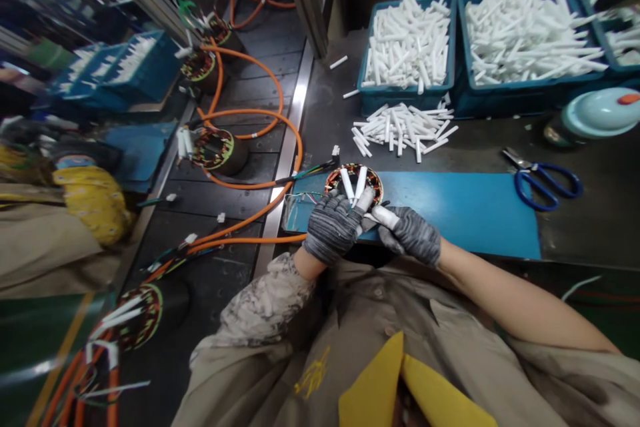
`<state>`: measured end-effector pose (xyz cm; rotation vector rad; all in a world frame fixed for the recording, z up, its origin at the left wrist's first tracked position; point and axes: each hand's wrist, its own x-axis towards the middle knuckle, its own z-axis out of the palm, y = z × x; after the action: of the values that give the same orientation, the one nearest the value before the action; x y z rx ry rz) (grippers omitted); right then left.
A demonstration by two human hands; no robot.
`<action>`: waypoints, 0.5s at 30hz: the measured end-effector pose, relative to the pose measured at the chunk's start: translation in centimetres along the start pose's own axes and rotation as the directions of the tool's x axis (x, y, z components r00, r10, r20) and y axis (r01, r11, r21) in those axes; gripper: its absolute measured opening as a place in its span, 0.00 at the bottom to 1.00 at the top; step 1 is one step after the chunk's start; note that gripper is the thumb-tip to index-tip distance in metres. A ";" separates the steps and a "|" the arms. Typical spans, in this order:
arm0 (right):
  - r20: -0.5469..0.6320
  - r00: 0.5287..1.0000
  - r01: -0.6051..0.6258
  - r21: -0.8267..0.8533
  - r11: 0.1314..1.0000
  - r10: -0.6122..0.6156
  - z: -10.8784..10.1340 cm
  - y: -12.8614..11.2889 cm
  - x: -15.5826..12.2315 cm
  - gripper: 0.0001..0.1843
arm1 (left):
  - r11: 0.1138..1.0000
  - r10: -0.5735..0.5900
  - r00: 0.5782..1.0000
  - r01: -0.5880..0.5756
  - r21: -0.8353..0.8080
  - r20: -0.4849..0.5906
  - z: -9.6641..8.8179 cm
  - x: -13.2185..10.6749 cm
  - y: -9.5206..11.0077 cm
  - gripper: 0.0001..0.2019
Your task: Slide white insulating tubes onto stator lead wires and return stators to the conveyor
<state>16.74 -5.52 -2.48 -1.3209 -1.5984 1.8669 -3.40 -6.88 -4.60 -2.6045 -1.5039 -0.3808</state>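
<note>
A round motor stator [354, 181] with copper windings stands on a blue mat [465, 207] at the bench edge. Two white sleeve tubes [353, 184] stick up from it. My left hand [334, 225], in a grey knit glove, is closed against the stator's near side with fingertips at the tubes. My right hand [409, 232], also gloved, is closed and pinches a white tube [384, 215] beside the stator.
A loose pile of white tubes [400, 127] lies behind the mat, in front of blue bins [407, 47] full of tubes. Blue-handled scissors [543, 180] lie right. Left, a belt [225, 200] carries more stators [217, 150] with orange cables [250, 113].
</note>
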 end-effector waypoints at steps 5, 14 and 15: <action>0.062 0.996 -0.081 0.241 0.967 0.068 -0.9 0.0 -0.8 0.40 | 0.977 0.135 0.968 -0.095 -0.190 0.212 -1.0 0.9 -1.9 0.27; -0.297 0.946 -0.008 0.374 0.928 0.128 -5.7 6.1 -0.9 0.30 | 0.818 -0.203 0.955 0.286 -0.499 0.214 -1.9 0.3 -0.3 0.25; -0.302 0.945 -0.012 0.347 0.938 0.124 -5.7 6.4 -0.8 0.29 | 0.743 -0.262 0.938 0.345 -0.573 0.225 -2.6 -0.2 -0.4 0.25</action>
<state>23.71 -4.78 -7.55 -1.4429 -1.0232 1.7567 -4.22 -7.45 -2.21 -2.8623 -2.1727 -0.8772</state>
